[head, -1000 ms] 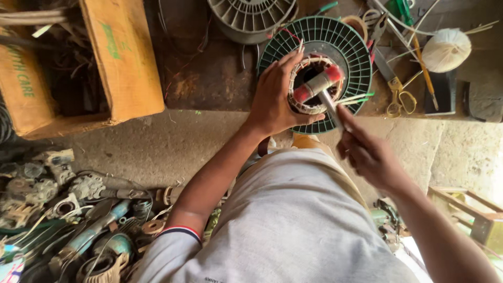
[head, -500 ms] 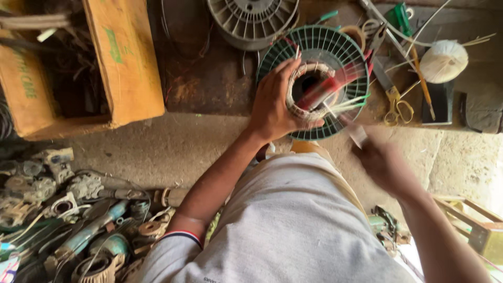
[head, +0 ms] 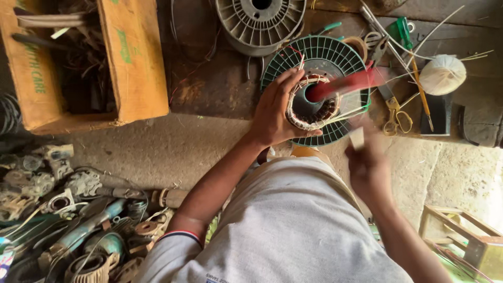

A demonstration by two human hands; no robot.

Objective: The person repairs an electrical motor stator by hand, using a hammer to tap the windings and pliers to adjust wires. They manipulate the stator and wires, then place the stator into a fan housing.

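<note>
Head cam: your left hand (head: 277, 112) is cupped around the stator winding (head: 313, 105) on the green finned housing (head: 335, 55), a red-handled tool (head: 346, 84) poking in its bore. Your right hand (head: 367, 162) is blurred, grip can't tell.

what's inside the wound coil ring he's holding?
A red tool handle pokes into the coil ring; its tip and the bore's bottom are hidden. Left hand covers the ring's left side.

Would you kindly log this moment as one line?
left hand: steadies stator winding | right hand: blurred, off the red-handled tool | base: green ribbed housing
</note>
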